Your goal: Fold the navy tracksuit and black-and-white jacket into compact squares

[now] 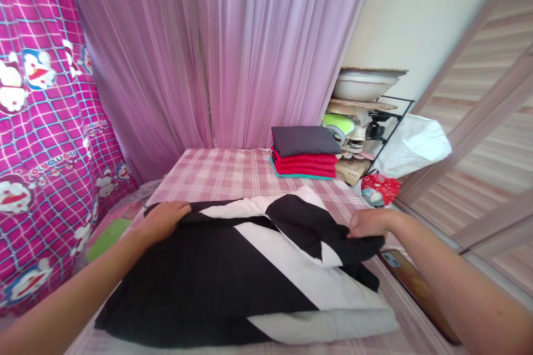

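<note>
A black and white garment (216, 272) lies loosely folded across the table in front of me. My left hand (166, 219) is closed on its far left edge, the fingers bent over the black fabric. At the far right, my right hand (366, 223) pinches a black section with a small white patch, which is folded over and partly lifted off the rest. Creased white cloth shows along the garment's far edge between my hands. What kind of garment it is, I cannot tell for sure.
A pink checked cloth (216, 163) covers the table. Behind the garment stands a stack of folded clothes (306, 150), dark grey over red and teal. A phone (416, 288) lies under my right forearm. A black rack (391, 133) holds a basin (366, 86); purple curtains (233, 50) hang behind.
</note>
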Demonstrator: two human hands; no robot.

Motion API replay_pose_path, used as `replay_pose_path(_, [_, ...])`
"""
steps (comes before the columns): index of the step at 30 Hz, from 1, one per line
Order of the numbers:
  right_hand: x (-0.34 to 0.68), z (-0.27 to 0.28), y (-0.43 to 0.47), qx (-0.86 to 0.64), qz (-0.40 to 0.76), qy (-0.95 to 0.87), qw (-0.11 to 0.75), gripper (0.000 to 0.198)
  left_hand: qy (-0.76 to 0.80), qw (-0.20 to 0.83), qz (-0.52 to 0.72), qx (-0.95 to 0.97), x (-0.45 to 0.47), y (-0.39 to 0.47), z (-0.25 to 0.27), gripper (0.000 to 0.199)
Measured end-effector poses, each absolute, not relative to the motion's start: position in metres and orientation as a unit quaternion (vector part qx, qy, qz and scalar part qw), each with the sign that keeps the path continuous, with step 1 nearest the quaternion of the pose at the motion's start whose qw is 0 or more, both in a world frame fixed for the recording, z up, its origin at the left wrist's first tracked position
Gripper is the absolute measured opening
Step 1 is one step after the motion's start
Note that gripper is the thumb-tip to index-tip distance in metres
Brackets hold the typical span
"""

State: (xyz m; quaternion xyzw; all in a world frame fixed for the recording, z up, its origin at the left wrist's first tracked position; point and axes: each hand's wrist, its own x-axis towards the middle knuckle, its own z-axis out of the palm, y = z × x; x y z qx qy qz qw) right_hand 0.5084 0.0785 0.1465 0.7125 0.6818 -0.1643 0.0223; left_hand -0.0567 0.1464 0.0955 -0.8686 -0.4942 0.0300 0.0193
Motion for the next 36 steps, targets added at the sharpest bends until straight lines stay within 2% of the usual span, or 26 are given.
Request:
replay_pose_path(2, [0.502, 0.147, 0.086, 0.698, -0.182, 0.68, 0.13, 0.022, -0.497, 0.024, 0.035, -0.867, -0.057, 0.137, 0.088, 0.051])
replay_pose_path(4, [0.497, 0.154, 0.1, 0.701, -0.154, 0.676, 0.168, 0.019, -0.504, 0.026, 0.034, -0.863, -0.057, 0.132, 0.083, 0.056])
replay_pose_path(6, [0.489, 0.159, 0.118, 0.701, -0.108, 0.695, 0.12, 0.021, -0.513, 0.037, 0.043, -0.857, -0.057, 0.13, 0.079, 0.065])
replay_pose_path(10, [0.459, 0.149, 0.151, 0.711, -0.063, 0.699, -0.054, 0.053, -0.524, 0.065, 0.062, -0.847, -0.053, 0.132, 0.075, 0.079])
replay_pose_path(13, [0.445, 0.128, 0.16, 0.72, -0.068, 0.685, -0.083, 0.06, -0.535, 0.064, 0.062, -0.84, -0.052, 0.134, 0.076, 0.077])
replay_pose_path(17, [0.457, 0.106, 0.149, 0.669, -0.092, 0.73, -0.107, 0.056, -0.56, 0.079, 0.033, -0.824, -0.052, 0.138, 0.073, 0.074])
replay_pose_path(20, [0.462, 0.092, 0.131, 0.675, -0.115, 0.728, -0.046, 0.046, -0.569, 0.074, 0.02, -0.819, -0.05, 0.14, 0.066, 0.074])
replay_pose_path(25, [0.432, 0.081, 0.11, 0.719, -0.055, 0.684, 0.105, 0.05, -0.565, 0.05, 0.064, -0.821, -0.046, 0.139, 0.057, 0.077])
replay_pose_path(28, [0.42, 0.095, 0.11, 0.708, -0.025, 0.693, 0.134, 0.044, -0.576, 0.026, 0.122, -0.808, -0.044, 0.144, 0.063, 0.079])
replay_pose_path(31, [0.425, 0.111, 0.118, 0.715, 0.02, 0.694, 0.084, 0.035, -0.566, -0.076, 0.162, -0.805, -0.046, 0.156, 0.081, 0.078])
replay_pose_path(34, [0.438, 0.116, 0.137, 0.742, 0.043, 0.669, 0.008, 0.039, -0.53, -0.186, 0.176, -0.808, -0.05, 0.176, 0.105, 0.065])
replay_pose_path(36, [0.449, 0.112, 0.155, 0.756, 0.018, 0.654, -0.03, 0.041, -0.529, -0.192, 0.164, -0.81, -0.051, 0.191, 0.115, 0.053])
